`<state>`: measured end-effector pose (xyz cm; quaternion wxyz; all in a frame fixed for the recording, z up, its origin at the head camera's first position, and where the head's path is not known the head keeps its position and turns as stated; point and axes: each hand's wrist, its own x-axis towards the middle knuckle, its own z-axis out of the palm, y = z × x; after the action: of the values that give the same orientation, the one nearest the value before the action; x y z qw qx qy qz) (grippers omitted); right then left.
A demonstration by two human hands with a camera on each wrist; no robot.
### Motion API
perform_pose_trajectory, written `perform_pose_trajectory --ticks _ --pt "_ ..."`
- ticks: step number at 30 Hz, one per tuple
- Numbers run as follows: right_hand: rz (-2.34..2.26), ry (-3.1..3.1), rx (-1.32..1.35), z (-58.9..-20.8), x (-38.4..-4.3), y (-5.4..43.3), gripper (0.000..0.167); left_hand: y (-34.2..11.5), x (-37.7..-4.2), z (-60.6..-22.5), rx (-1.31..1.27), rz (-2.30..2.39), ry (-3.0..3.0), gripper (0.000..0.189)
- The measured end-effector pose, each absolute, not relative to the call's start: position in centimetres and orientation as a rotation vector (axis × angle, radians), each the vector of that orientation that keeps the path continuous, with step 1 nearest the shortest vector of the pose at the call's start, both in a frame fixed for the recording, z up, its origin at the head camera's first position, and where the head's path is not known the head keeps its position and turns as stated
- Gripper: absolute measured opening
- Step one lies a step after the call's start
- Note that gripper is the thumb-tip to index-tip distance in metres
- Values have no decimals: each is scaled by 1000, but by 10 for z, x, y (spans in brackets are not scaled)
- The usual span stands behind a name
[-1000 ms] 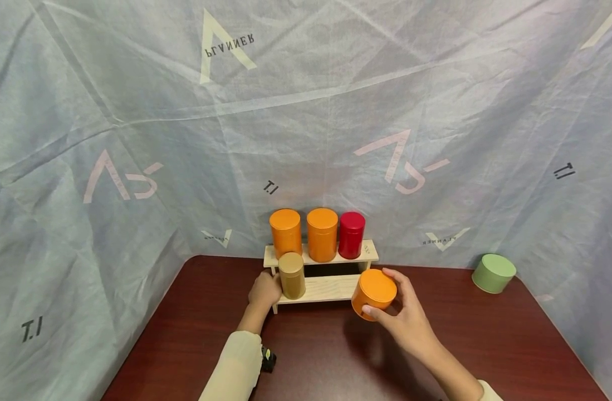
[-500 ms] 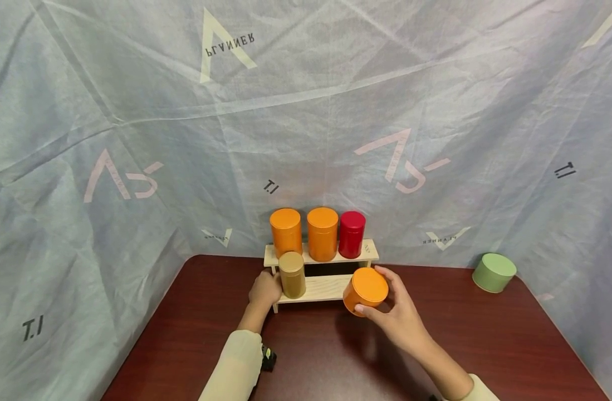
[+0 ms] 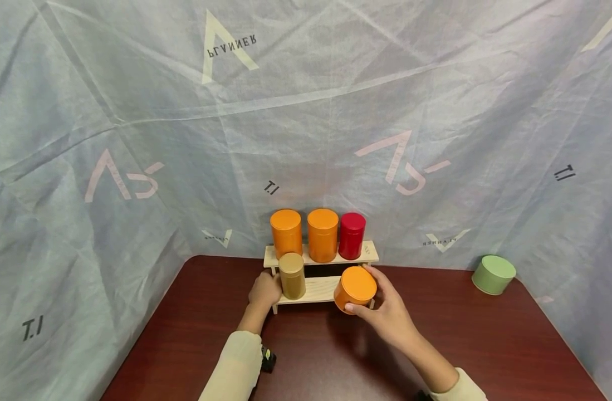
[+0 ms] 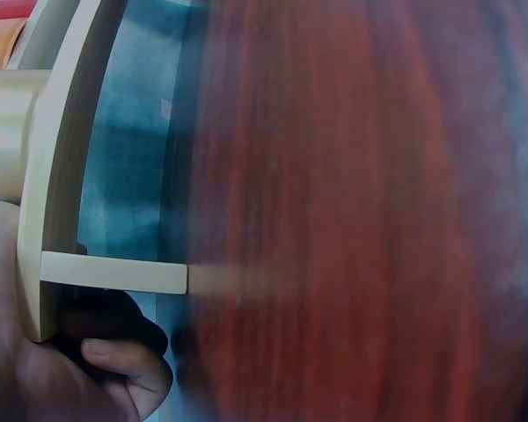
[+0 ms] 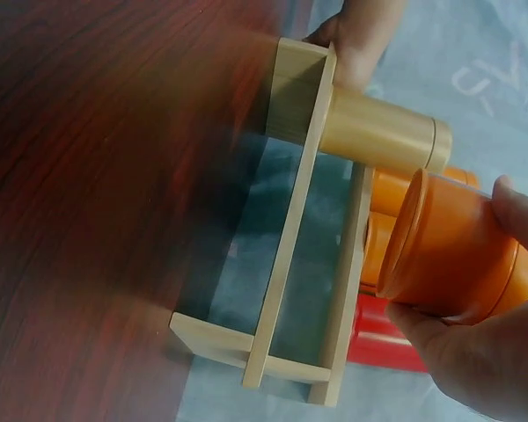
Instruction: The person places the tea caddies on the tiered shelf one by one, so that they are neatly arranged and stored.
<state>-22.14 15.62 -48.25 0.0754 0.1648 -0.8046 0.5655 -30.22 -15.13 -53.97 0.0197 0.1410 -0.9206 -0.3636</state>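
Note:
My right hand (image 3: 392, 316) grips a short orange tin (image 3: 356, 288), thumb at its near side and fingers behind. The tin is held tilted over the right part of the lower tier of a two-tier wooden rack (image 3: 318, 291). In the right wrist view, the tin (image 5: 453, 251) shows apart from the lower board (image 5: 292, 229). At the rack's left end, my left hand (image 3: 263, 288) holds the lower tier. Its fingers (image 4: 128, 369) curl beneath the board in the left wrist view. Right beside that hand, a gold tin (image 3: 292, 277) stands upright on the lower tier.
On the upper tier stand two tall orange tins (image 3: 286, 234) (image 3: 323, 236) and a red tin (image 3: 352, 236). A green tin (image 3: 493, 274) sits at the table's back right corner. Grey printed cloth (image 3: 306, 111) hangs behind and beside the dark red table (image 3: 306, 356).
My right hand has moved left with the short orange tin, from beyond the rack's right end to over its lower tier. The left hand has stayed on the rack.

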Motion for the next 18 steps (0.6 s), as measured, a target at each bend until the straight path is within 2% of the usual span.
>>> perform_pose_trajectory --ticks 18 --pt "1701 -2434 478 -490 -230 136 93 -153 -304 -543 429 -1123 -2849 40"
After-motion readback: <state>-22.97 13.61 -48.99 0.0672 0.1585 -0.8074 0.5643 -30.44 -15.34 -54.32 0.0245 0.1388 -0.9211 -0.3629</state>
